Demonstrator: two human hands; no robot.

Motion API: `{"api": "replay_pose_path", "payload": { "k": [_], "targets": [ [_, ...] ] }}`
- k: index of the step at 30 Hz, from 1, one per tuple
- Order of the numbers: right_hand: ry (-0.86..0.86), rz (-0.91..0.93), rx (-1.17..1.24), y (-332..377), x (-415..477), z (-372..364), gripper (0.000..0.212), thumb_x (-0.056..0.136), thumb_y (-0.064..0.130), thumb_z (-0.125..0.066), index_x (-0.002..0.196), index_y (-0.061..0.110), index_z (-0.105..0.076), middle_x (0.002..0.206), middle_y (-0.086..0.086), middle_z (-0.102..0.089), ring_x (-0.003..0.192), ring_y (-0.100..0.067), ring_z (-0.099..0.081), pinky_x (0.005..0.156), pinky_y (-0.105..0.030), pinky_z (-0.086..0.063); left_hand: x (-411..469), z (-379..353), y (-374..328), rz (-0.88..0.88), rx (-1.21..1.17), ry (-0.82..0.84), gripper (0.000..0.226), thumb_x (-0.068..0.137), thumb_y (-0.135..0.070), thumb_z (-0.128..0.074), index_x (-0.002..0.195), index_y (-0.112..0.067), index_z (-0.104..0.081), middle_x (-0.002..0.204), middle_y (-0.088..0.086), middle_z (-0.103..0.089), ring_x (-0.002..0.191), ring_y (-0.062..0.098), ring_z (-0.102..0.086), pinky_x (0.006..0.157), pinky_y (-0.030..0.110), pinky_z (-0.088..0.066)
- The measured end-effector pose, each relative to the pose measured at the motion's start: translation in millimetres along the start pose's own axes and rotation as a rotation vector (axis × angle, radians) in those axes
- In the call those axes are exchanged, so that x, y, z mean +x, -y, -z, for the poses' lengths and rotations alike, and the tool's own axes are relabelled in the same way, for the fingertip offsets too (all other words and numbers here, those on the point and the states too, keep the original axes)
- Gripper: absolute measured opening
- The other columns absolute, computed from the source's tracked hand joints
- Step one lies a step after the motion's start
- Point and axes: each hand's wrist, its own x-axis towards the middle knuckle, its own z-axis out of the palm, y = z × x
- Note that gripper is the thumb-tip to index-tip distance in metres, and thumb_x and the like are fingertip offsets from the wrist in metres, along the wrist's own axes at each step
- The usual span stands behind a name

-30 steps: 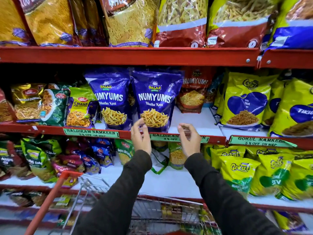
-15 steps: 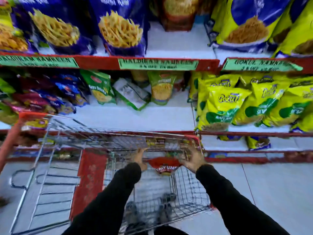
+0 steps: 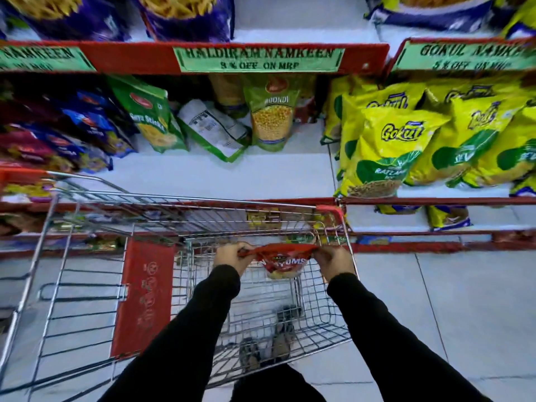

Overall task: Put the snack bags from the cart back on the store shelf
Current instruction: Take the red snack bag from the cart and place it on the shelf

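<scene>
A red Numyums snack bag (image 3: 282, 261) hangs inside the wire cart (image 3: 203, 204), held by its top edge. My left hand (image 3: 232, 256) pinches the bag's left corner and my right hand (image 3: 333, 261) pinches its right corner. Both arms in black sleeves reach down into the cart basket. Above, the store shelf (image 3: 261, 175) has a bare white strip in front of green Haldiram bags (image 3: 271, 114). Two purple Numyums bags (image 3: 185, 15) stand on the higher shelf.
Yellow Gokul bags (image 3: 388, 152) fill the shelf to the right. Dark blue and maroon packets (image 3: 72, 132) crowd the left. A red panel (image 3: 142, 297) hangs on the cart's side. Green price labels (image 3: 258, 58) run along the red shelf edge. Grey floor tiles lie at the right.
My view dropped from the upper shelf to the cart. Both hands left the purple bags, went down into the basket and took hold of the red bag, now lifted slightly.
</scene>
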Motion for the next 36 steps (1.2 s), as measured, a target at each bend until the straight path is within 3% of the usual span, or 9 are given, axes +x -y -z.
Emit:
{"api": "replay_pose_path", "payload": {
  "k": [6,10,12,15,18,21,27,31,36],
  "targets": [
    [-0.136,0.131,0.250,32.9,-43.2,47.7,0.014,0.082,0.014,-0.073,0.092,0.004,-0.075,0.086,-0.008,-0.075,0.081,-0.024,-0.071,0.078,-0.028,-0.053,-42.7,49.6,-38.3,-0.094,-0.287,-0.006,0.015,0.076,-0.014,-0.077,0.088,-0.021,-0.071,0.094,-0.001,-0.072,0.091,0.014,-0.065,0.091,0.031,-0.051],
    [-0.308,0.242,0.447,70.8,-69.6,89.5,0.013,0.080,0.012,-0.075,0.076,0.021,-0.068,0.073,0.001,-0.068,0.067,-0.005,-0.063,0.066,-0.016,-0.051,-63.5,87.9,-89.3,-0.314,-0.425,-0.121,0.015,0.076,-0.009,-0.078,0.091,-0.007,-0.073,0.092,0.005,-0.072,0.075,0.001,-0.065,0.073,0.004,-0.050],
    [-0.397,0.324,0.533,95.4,-75.9,113.6,0.023,0.079,0.010,-0.076,0.069,0.028,-0.064,0.068,0.006,-0.066,0.057,0.007,-0.059,0.062,-0.011,-0.049,-68.5,106.2,-120.8,-0.396,-0.482,-0.157,0.020,0.078,-0.009,-0.076,0.096,-0.001,-0.071,0.092,0.006,-0.070,0.079,0.009,-0.064,0.071,0.006,-0.051],
    [-0.476,0.429,0.687,135.8,-81.6,155.4,0.028,0.079,0.008,-0.076,0.067,0.030,-0.063,0.066,0.011,-0.064,0.052,0.010,-0.057,0.055,-0.005,-0.044,-76.4,136.2,-173.2,-0.545,-0.570,-0.193,0.017,0.081,-0.008,-0.073,0.097,-0.004,-0.069,0.089,0.001,-0.067,0.069,-0.005,-0.061,0.063,0.001,-0.047],
    [-0.577,0.530,0.814,174.8,-81.5,196.0,0.033,0.080,0.004,-0.074,0.066,0.031,-0.063,0.059,0.019,-0.064,0.053,0.005,-0.054,0.057,-0.012,-0.045,-84.1,163.2,-225.7,-0.668,-0.718,-0.172,0.013,0.084,-0.005,-0.068,0.095,-0.012,-0.069,0.089,-0.002,-0.071,0.070,-0.009,-0.065,0.068,0.009,-0.053],
    [-0.599,0.639,0.949,213.2,-77.7,236.1,0.029,0.080,0.007,-0.072,0.063,0.029,-0.066,0.053,0.016,-0.066,0.055,-0.001,-0.056,0.056,-0.019,-0.047,-86.8,184.7,-279.0,-0.705,-0.935,-0.133,0.016,0.086,-0.006,-0.066,0.080,-0.020,-0.070,0.075,-0.013,-0.075,0.072,0.007,-0.066,0.074,0.024,-0.057],
    [-0.594,0.758,0.993,291.3,-47.2,312.6,0.027,0.083,0.010,-0.072,0.061,0.027,-0.069,0.056,0.015,-0.069,0.056,0.003,-0.059,0.061,-0.017,-0.050,-75.1,215.3,-382.1,-0.656,-1.190,-0.187,0.010,0.086,-0.020,-0.068,0.077,-0.019,-0.071,0.065,-0.010,-0.076,0.061,0.003,-0.069,0.061,0.021,-0.058],
    [-0.500,0.709,0.978,323.5,-4.8,341.1,0.008,0.086,0.016,-0.071,0.078,0.014,-0.073,0.067,0.002,-0.069,0.055,-0.004,-0.061,0.052,-0.020,-0.051,-45.5,227.6,-426.5,-0.587,-1.186,-0.213,0.013,0.082,-0.031,-0.071,0.072,-0.021,-0.073,0.089,0.010,-0.075,0.085,0.027,-0.069,0.091,0.049,-0.058],
    [-0.385,0.674,0.953,360.7,49.1,357.5,0.008,0.088,0.019,-0.069,0.084,0.013,-0.071,0.084,-0.012,-0.071,0.071,-0.019,-0.066,0.062,-0.033,-0.057,-3.7,240.8,-466.3,-0.528,-1.118,-0.368,0.025,0.085,-0.034,-0.067,0.099,-0.013,-0.070,0.108,0.021,-0.073,0.093,0.032,-0.069,0.094,0.052,-0.056]
  ]
}}
